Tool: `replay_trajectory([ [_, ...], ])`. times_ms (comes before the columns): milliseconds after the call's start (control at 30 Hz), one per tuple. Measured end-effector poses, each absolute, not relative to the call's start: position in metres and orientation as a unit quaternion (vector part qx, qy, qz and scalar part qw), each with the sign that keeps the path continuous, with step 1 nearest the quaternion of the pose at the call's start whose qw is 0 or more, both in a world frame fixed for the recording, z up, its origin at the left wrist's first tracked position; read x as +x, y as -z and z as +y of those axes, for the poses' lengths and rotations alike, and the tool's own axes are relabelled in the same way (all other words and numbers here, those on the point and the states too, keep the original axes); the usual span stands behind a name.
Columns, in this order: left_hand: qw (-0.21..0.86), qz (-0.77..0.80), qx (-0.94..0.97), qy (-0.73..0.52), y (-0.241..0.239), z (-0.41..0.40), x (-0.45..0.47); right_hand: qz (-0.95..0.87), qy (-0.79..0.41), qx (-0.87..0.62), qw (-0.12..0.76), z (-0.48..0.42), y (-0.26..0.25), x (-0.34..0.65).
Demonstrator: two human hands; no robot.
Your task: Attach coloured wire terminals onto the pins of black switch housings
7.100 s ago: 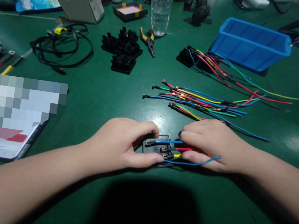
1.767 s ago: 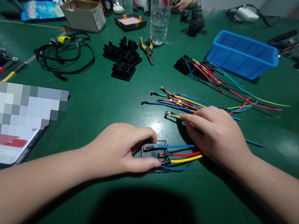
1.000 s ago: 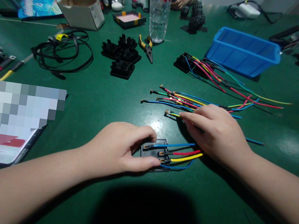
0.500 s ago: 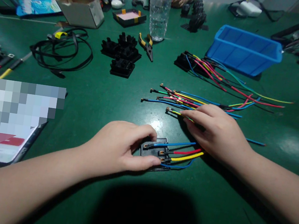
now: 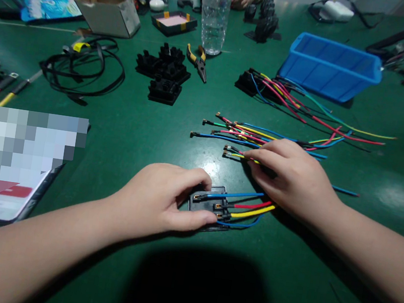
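Head view: L hand fingers curl tight on black block; R hand fingers pinch loose wires on green table.

An electronics assembly workshop: green bench, loose wires, pliers, connector housings.

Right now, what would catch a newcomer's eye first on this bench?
The left hand pins a black block with blue, red and yellow wires plugged in at the near middle; the right hand rests on loose coloured wires just behind it. A bright blue bin stands farther back on the right.
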State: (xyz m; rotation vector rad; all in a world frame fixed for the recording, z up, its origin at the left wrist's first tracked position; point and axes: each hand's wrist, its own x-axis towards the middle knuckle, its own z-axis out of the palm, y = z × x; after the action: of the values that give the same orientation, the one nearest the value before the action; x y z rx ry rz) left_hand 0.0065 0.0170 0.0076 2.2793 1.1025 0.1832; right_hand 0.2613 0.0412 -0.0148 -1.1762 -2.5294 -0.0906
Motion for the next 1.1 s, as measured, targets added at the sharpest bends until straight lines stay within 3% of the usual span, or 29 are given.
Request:
replay_trajectory([
  [1100, 0.299, 0.411, 0.858, -0.066, -0.0075, 0.0163, 0.0073, -0.891, 0.025, -0.415, 0.182, 0.04, 0.0107, 0.2602],
])
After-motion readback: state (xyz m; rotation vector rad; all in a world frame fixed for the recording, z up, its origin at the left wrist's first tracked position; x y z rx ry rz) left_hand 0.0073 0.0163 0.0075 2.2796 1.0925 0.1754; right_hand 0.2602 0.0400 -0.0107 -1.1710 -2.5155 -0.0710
